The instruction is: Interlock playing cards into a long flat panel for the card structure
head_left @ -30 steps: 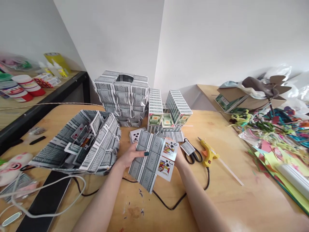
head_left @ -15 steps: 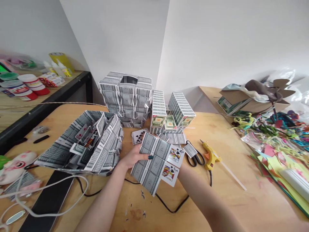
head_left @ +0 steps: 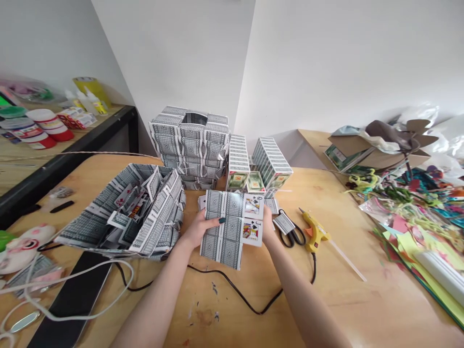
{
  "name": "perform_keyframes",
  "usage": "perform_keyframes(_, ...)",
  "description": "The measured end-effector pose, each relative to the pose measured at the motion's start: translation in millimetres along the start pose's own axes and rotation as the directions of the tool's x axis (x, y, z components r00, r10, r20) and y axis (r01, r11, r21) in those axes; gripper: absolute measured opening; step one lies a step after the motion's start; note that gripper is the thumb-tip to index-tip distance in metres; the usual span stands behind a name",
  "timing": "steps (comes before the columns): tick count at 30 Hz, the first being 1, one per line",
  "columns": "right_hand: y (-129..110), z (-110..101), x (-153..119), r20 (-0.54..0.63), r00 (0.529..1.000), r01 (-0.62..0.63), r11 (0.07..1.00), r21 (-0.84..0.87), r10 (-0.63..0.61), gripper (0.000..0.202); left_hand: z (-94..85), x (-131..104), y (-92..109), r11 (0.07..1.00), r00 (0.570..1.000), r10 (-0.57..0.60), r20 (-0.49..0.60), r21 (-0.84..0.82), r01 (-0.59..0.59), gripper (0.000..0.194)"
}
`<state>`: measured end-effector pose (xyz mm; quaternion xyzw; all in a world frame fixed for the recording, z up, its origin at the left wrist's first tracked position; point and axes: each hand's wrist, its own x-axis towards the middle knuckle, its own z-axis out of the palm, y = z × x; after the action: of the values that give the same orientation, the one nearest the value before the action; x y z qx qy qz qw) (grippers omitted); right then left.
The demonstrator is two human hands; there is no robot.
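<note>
A panel of joined playing cards (head_left: pixel 225 232) is held up over the middle of the table, patterned backs facing me. Two cards at its right side show their faces. My left hand (head_left: pixel 198 228) grips the panel's left edge, its thumb lying across the front. At the right edge, my right hand (head_left: pixel 267 226) holds the face cards' side, most of its fingers hidden behind. A large open box made of cards (head_left: pixel 159 217) stands to the left with loose cards inside. Behind the panel is a taller block built of cards (head_left: pixel 192 145).
Stacked card packs (head_left: pixel 237 159) stand behind the panel. Black scissors (head_left: pixel 297 234) and a yellow glue gun (head_left: pixel 316 233) lie to the right, its black cord crossing the table (head_left: pixel 348 309). Coloured paper and pipe cleaners are piled far right. A white cable (head_left: pixel 78 319) loops at the left.
The card panel has turned from a tilt to nearly upright and moved slightly up. My right hand, mostly hidden behind it before, now shows at its right edge.
</note>
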<state>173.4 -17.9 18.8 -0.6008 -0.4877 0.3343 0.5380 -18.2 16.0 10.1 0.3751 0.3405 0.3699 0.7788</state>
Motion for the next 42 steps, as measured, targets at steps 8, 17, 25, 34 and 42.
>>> perform_keyframes(8,11.8,-36.7,-22.7,-0.176,0.972,-0.127,0.980,0.150,0.153,0.032,-0.6,6.8,-0.1,0.989,0.977,0.146,-0.153,0.055,-0.140,0.040)
perform_keyframes(17,21.7,-45.7,-37.9,-0.077,0.988,-0.112,0.957,0.267,0.137,0.031,-5.4,7.8,-3.1,0.985,0.962,0.169,-0.215,0.050,-0.162,0.044)
perform_keyframes(25,33.3,-47.7,-39.9,-0.290,0.929,-0.143,0.946,0.292,0.230,0.027,-7.4,7.7,-5.1,0.976,0.947,0.218,-0.236,0.084,-0.203,0.047)
perform_keyframes(34,34.0,-37.9,-41.2,-0.021,0.976,-0.196,0.913,0.356,0.218,0.036,-7.1,5.7,-3.4,0.970,0.925,0.243,-0.293,0.075,-0.231,0.048)
perform_keyframes(42,21.5,-21.0,-47.7,0.104,0.976,-0.218,0.913,0.345,0.193,0.035,-9.3,5.5,-3.7,0.954,0.912,0.299,-0.280,0.092,-0.285,0.047)
